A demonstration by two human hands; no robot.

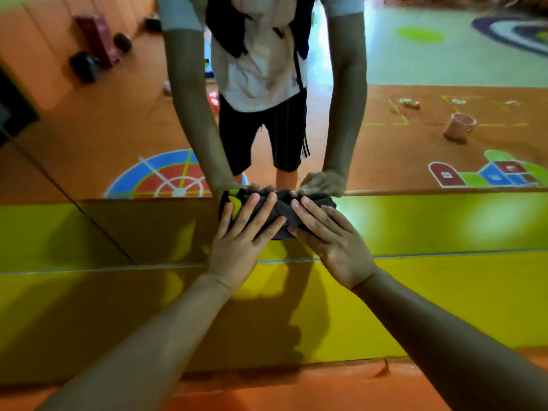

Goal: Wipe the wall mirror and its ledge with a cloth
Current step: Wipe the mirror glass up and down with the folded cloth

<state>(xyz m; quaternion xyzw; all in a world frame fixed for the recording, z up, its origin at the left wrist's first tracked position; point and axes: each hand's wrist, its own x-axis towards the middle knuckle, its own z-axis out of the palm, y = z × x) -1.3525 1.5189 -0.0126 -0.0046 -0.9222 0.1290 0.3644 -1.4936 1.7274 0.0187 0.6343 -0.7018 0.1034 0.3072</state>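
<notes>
Left hand (240, 235) and right hand (330, 243) press flat-fingered grips on the cloth (280, 210) atop the ledge (444, 222); mirror (415, 66) seemingly reflects a mug (458, 127).

I am counting two hands, the left hand (237, 244) and the right hand (332, 241), and one crumpled dark grey cloth (278, 209). I am also seeing one large wall mirror (415, 69), one glossy yellow ledge (444, 223) and one reflected pink plastic mug (459, 126).

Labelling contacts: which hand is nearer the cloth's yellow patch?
Left. The left hand presses the cloth beside its yellow patch; the right hand presses the opposite end.
</notes>
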